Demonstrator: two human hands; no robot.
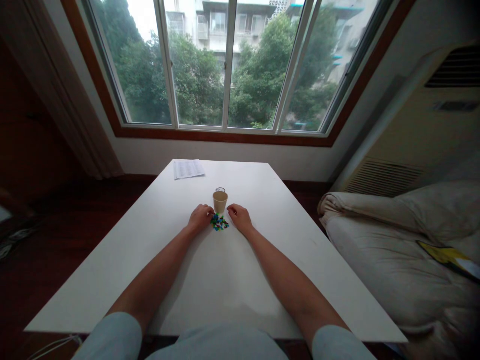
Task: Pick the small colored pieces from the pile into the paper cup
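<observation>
A small pile of colourful bits [219, 223], mostly green, blue and white and too small to name, lies on the white table. Just beyond it stands an upright tan paper cup [220, 202]. My left hand [201, 217] rests at the pile's left edge, its fingers curled together by the bits. On the other side, my right hand [240, 218] is close to the cup's right side, with thumb and fingers drawn together. Whatever either hand pinches, if anything, is too small to make out. The cup's inside contents are not visible.
Behind the cup lies a thin dark loop [221, 189], partly hidden. Printed paper sheets [188, 169] lie at the far left corner of the white table [288, 270]. A covered sofa [378, 250] stands to the right, and a window [225, 75] is ahead.
</observation>
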